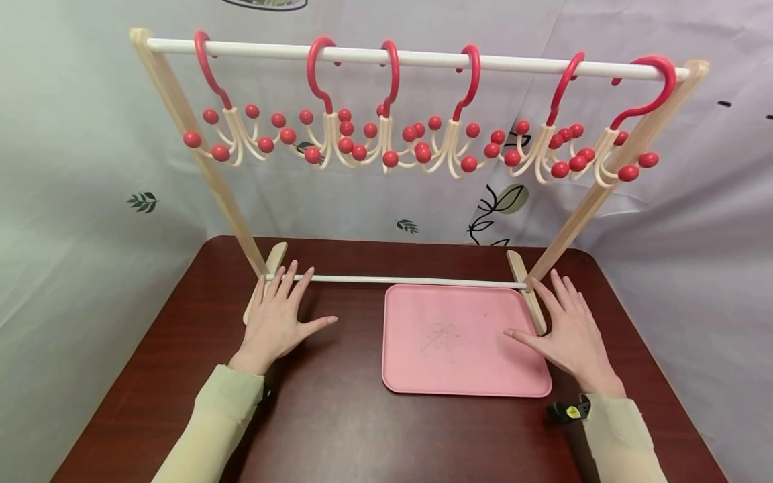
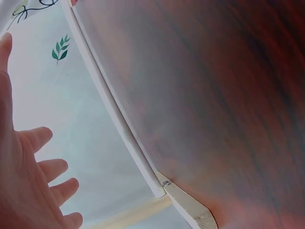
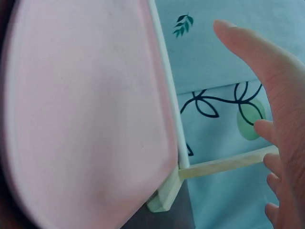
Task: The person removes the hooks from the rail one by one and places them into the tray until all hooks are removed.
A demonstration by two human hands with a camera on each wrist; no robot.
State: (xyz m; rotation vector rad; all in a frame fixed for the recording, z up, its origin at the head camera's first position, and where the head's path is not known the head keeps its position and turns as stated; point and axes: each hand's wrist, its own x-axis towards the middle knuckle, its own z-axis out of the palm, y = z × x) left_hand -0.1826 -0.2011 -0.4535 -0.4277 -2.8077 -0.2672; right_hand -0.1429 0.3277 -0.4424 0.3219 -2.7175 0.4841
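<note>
My left hand [image 1: 274, 325] is spread near the left foot [image 1: 277, 256] of a wooden rack, holding nothing. My right hand [image 1: 570, 332], also with fingers apart, hovers by the right foot [image 1: 518, 265], its thumb over the right part of a pink tray [image 1: 447, 376]. In both wrist views the fingers stand clear of the rack. From the rack's white top rail [image 1: 423, 59] hang several hooked hangers with red hooks, such as the leftmost hanger [image 1: 208, 70], each with cream prongs tipped by red balls. The tray bears faint scuff marks.
The rack's white lower bar [image 1: 362, 278] runs between its feet, just behind the tray. Slanted wooden posts, left post [image 1: 211, 168] and right post [image 1: 582, 215], carry the top rail. A dark red-brown table [image 1: 356, 436] lies beneath; patterned cloth [image 1: 338, 208] hangs behind.
</note>
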